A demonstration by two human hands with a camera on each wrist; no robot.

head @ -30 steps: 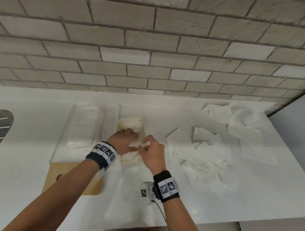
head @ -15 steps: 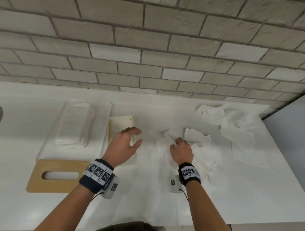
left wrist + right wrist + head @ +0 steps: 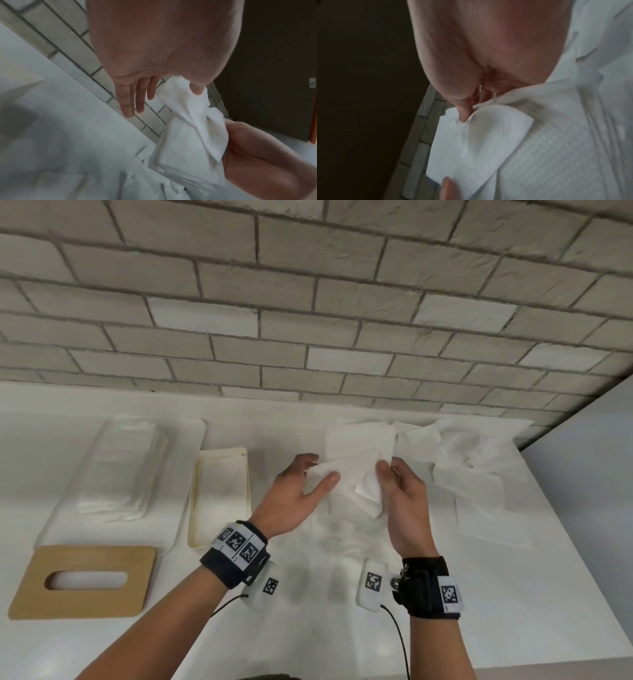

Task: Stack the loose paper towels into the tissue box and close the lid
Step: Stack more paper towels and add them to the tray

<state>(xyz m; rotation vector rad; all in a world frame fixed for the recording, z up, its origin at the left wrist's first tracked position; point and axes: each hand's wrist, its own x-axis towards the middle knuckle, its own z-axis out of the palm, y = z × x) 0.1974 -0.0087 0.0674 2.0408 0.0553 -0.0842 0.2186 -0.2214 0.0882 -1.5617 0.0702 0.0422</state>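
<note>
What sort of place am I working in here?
Probably a kitchen or pantry counter: a white countertop meets a pale brick-tile wall. On it lie loose paper towels and a wooden slotted lid, while both hands hold one towel.

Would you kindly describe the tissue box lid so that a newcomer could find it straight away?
Start at the white counter below the brick wall and look to its near left corner. The lid lies flat there, in front of the clear tray of stacked towels. It is the only tan, wood-coloured piece, with one rounded oblong slot through it.
</note>
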